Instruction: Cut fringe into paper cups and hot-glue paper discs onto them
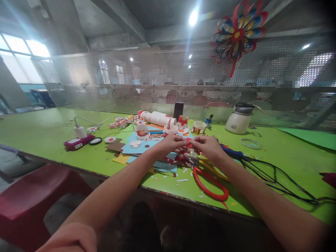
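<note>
My left hand (172,144) and my right hand (207,147) meet over the front of the green table (168,190). Their fingertips are pinched on a small red paper piece (188,141), partly hidden by the fingers. Just below them lie scissors with red handles (211,185), the blades pointing toward my hands. Blue paper sheets (128,148) are stacked under and left of my left hand. A white paper cup with red trim (171,130) stands right behind that hand. Beyond my right wrist lies a tool with a blue handle (232,152) and a black cord.
More decorated paper cups (199,127) and a row of nested white cups (157,119) stand behind. A white kettle (238,120) is at the back right. A purple power strip (78,141) sits left, a red stool (39,196) below. A colourful paper flower (237,35) hangs above the perforated screen (157,77).
</note>
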Tool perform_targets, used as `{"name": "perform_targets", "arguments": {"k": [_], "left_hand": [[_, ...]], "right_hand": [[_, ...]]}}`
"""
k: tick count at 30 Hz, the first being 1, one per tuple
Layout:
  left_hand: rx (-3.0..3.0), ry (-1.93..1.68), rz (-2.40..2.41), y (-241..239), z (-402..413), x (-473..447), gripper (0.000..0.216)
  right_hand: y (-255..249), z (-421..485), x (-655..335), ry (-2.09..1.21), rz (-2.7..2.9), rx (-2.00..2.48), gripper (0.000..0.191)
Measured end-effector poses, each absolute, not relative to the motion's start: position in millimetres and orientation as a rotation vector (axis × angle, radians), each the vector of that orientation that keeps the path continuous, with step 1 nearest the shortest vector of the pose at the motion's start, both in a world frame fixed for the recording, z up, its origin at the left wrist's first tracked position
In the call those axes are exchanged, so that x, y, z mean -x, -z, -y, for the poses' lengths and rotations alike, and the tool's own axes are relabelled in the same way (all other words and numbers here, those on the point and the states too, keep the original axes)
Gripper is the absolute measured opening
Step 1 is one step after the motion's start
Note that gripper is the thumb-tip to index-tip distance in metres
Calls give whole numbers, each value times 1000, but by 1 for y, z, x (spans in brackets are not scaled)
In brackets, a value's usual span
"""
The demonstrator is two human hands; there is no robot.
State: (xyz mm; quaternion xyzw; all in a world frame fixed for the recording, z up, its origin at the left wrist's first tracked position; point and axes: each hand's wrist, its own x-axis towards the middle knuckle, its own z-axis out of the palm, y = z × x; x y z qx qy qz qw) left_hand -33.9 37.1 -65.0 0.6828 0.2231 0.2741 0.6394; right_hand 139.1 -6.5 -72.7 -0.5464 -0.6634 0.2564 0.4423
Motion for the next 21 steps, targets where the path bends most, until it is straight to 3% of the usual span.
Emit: {"name": "perform_targets", "arguments": {"k": [10,15,21], "left_hand": [[-1668,-745,-650,45,-39,54,22],[-1965,-538,-1072,21,-50,106,20],[-2000,-383,-1294,36,-62,124,14]], "right_hand": [[67,6,-142,-530,1645,1401,25],[65,10,-140,-340,1807,1376,23],[60,24,-126,-91,2026,1224,29]]}}
